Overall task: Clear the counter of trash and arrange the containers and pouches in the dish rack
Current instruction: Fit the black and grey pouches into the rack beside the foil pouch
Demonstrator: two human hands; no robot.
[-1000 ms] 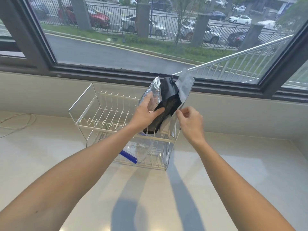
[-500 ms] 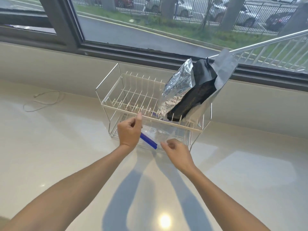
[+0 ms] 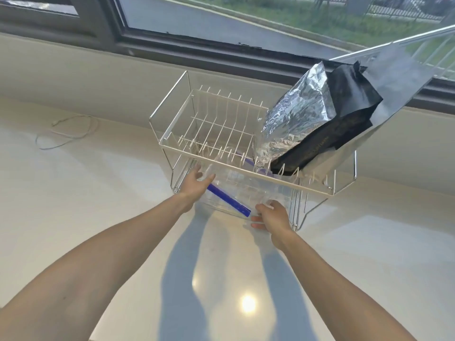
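Handling the clear container [image 3: 236, 193] on the dish rack [image 3: 209, 146]'s lower shelf.
Right hand [image 3: 272, 217] seemingly grips its front edge, left hand [image 3: 197, 184] touches it, fingers spread; jostling could topple the foil pouch [image 3: 295, 124] and black pouch [image 3: 344, 114] leaning above.

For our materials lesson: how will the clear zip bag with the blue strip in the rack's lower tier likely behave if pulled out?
The clear zip bag looks thin and creased, so it will probably flop and sag. It seems empty, hence likely very light. Its glossy film may slip, and it could snag on the dish rack wires where the left hand and right hand reach.
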